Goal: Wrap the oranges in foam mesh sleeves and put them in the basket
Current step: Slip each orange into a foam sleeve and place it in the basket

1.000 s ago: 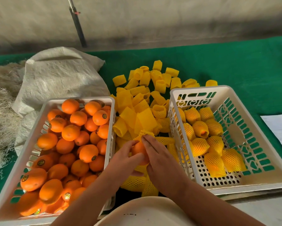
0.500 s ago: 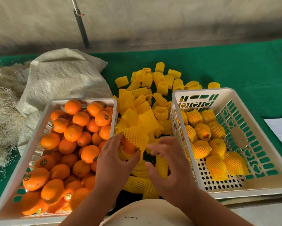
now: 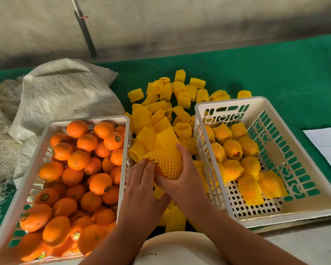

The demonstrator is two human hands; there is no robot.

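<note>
The right hand (image 3: 182, 180) holds an orange in a yellow foam sleeve (image 3: 167, 163) between the two baskets, above the heap of loose sleeves (image 3: 166, 115) on the green table (image 3: 275, 73). Its fingers are curled around the right side and the bottom of the wrapped orange, and the thumb lies under it. The left hand (image 3: 141, 190) is beside it on the left; its fingers (image 3: 144, 169) are almost straight, close together, and their tips touch the left edge of the sleeve. The sleeve covers nearly all of the orange, and its open end stands out to the upper left.

The left basket (image 3: 36, 155) is full of bare oranges (image 3: 78, 159), many with a small round sticker. The right basket (image 3: 314, 205) holds wrapped oranges (image 3: 233, 169) in its far and middle part. A woven sack (image 3: 65, 92) lies behind the left basket, and a sheet of paper (image 3: 329, 144) lies at the right edge.
</note>
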